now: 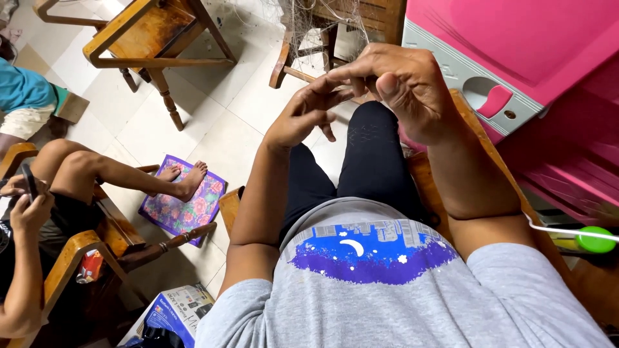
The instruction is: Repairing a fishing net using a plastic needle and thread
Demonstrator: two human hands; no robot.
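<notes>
I am seated, with black-trousered legs [374, 161] stretched out ahead. Both hands are raised in front of me and meet at the fingertips. My right hand [406, 90] is curled, its thumb pressed against the forefinger. The long fingers of my left hand [303, 116] reach up to that same pinch. A fine, pale net [309, 22] of thin threads hangs just beyond the hands, draped over a wooden chair [303, 58]. Its strands run down to the pinched fingertips. The exact thread between the fingers is too thin to make out.
A pink plastic cabinet [529, 71] stands close on my right. A wooden chair [148, 45] is at the far left. Another person [39, 212] sits at left holding a phone, feet on a purple floral mat [184, 209]. A blue-and-white box [177, 312] lies below, and a green round object [594, 240] on a white cable is at right.
</notes>
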